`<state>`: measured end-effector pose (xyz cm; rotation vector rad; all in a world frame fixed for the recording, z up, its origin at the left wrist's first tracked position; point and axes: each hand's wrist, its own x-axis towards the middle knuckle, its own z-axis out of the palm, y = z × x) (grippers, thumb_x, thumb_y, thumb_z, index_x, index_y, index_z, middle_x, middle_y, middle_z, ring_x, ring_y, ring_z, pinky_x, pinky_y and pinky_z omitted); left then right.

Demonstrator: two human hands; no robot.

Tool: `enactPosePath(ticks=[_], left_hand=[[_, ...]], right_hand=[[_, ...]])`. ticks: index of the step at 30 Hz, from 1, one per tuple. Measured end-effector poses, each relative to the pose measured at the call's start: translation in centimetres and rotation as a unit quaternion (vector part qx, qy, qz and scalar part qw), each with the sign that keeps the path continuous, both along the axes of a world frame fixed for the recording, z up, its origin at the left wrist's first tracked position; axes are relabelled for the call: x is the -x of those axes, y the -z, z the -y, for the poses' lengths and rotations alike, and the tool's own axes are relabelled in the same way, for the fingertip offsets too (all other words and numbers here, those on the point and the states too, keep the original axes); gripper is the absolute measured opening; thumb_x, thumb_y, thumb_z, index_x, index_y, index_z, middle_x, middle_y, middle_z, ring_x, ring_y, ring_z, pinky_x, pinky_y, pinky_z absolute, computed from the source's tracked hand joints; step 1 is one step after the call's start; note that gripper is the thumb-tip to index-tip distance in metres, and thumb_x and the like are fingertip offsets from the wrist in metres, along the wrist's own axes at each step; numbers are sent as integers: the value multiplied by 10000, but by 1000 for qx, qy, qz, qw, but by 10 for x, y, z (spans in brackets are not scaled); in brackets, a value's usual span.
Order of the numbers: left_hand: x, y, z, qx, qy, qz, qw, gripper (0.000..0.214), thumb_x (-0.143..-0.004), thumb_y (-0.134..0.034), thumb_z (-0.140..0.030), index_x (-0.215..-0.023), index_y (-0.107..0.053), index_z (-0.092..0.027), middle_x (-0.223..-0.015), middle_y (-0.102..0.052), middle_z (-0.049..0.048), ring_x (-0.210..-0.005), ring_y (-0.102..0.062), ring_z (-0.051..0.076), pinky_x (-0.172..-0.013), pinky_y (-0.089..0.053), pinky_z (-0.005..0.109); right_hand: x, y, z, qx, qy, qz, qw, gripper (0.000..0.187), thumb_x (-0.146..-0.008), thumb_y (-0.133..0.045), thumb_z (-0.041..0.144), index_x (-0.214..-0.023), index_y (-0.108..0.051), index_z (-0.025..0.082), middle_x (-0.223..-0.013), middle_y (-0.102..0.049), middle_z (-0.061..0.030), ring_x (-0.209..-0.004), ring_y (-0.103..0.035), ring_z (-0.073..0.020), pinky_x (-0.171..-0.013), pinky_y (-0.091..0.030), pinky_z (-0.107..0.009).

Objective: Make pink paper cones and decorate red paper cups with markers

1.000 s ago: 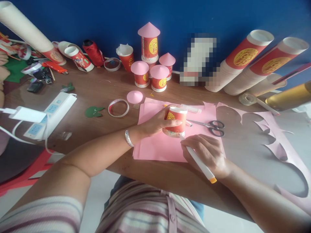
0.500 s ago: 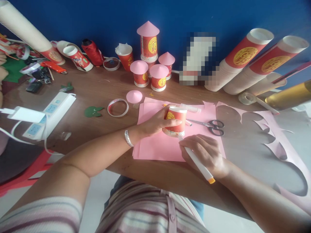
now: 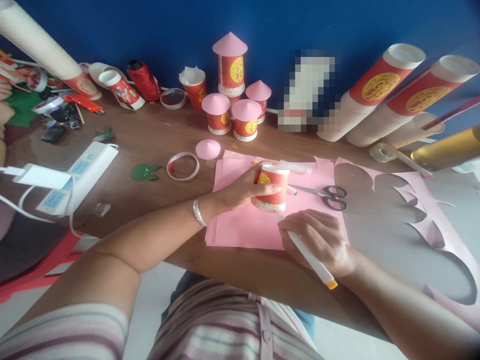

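Observation:
My left hand (image 3: 245, 189) is wrapped round a red paper cup (image 3: 275, 176) with a white rim and a yellow emblem. Below the rim of that cup nearest me runs a pale band with coloured marks. In my right hand (image 3: 315, 237) is a white marker pen (image 3: 313, 260) with an orange end, its tip close to the cup's lower edge; I cannot tell if it touches. Both hands are over a stack of pink paper (image 3: 240, 227). Black-handled scissors (image 3: 330, 194) lie on the paper, right of the cup. A marker cap (image 3: 296, 167) or similar pale tube lies behind it.
Several red cups with pink cone tops (image 3: 230, 65) stand at the back. Stacked paper cups (image 3: 378, 87) lean on the right, near cut pink scraps (image 3: 437, 230). A tape roll (image 3: 182, 166) and a power strip (image 3: 80, 175) lie left. Another person's hand (image 3: 5, 100) shows far left.
The marker pen's orange end has shifted slightly right and down with my right hand. The cup stays in my left hand, and the whole view has drifted a little.

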<state>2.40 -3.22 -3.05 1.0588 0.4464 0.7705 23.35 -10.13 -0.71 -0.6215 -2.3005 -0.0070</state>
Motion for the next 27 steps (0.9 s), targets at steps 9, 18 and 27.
enactPosePath(ticks=[9, 18, 27], left_hand=[[0, -1, 1, 4, -4, 0, 1000, 494, -853, -803, -433, -1231, -595, -192, -1173, -760, 197, -1063, -761, 328, -802, -620, 397], [0, 2, -1, 7, 8, 14, 1000, 484, -880, -787, -400, -1258, -560, -203, -1187, -755, 205, -1118, -745, 341, -824, -622, 413], [-1, 1, 0, 8, 2, 13, 1000, 500, -861, -803, -410, -1247, -571, -194, -1181, -756, 212, -1107, -748, 347, -825, -625, 426]], right_hand=[[2, -3, 2, 41, 17, -8, 999, 205, -877, -634, 27, -967, -613, 211, -727, -675, 19, -560, -586, -118, -548, -491, -263], [1, 1, 0, 16, 6, 1, 1000, 202, -883, -646, 19, -987, -604, 187, -728, -682, 4, -576, -594, -121, -560, -504, -262], [0, 3, 0, -21, 12, 14, 1000, 198, -878, -652, 23, -996, -599, 172, -700, -670, 3, -554, -551, -125, -536, -481, -279]])
